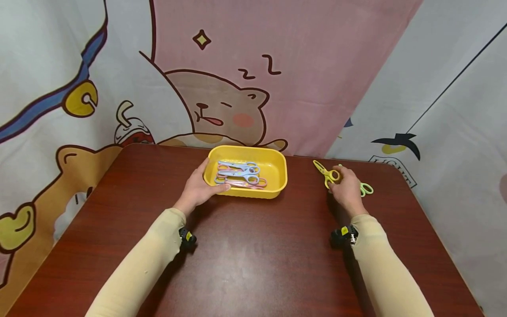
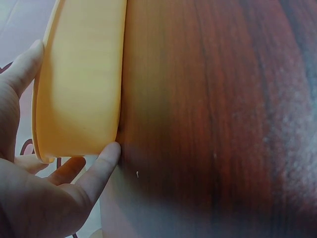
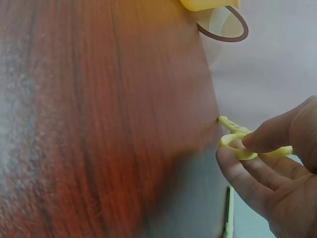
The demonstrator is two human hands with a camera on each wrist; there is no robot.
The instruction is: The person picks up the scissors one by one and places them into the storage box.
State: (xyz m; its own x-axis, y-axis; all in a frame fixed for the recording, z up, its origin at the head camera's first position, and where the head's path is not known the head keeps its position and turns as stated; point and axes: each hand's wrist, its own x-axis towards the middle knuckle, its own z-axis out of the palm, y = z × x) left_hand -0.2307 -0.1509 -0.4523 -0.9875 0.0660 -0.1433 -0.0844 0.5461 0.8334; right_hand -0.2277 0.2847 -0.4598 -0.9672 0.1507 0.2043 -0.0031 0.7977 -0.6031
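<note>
Brown surface (image 1: 261,251): my right grip (image 1: 347,187) pinches yellow scissors (image 1: 322,169), center-right — handle-end hold, could swivel; left grip (image 1: 199,186) holds tray (image 1: 274,172).

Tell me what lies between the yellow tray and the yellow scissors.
Only bare brown tabletop separates the yellow tray from the yellow scissors in the right hand; the head view shows it.

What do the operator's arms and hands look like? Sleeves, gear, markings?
Left sleeve and right sleeve: long, plain cream, ending at the wrist. Left hand and right hand: bare, no gloves. Left wrist unit and right wrist unit: small, black, each with a yellow patch. No cables visible.
</note>
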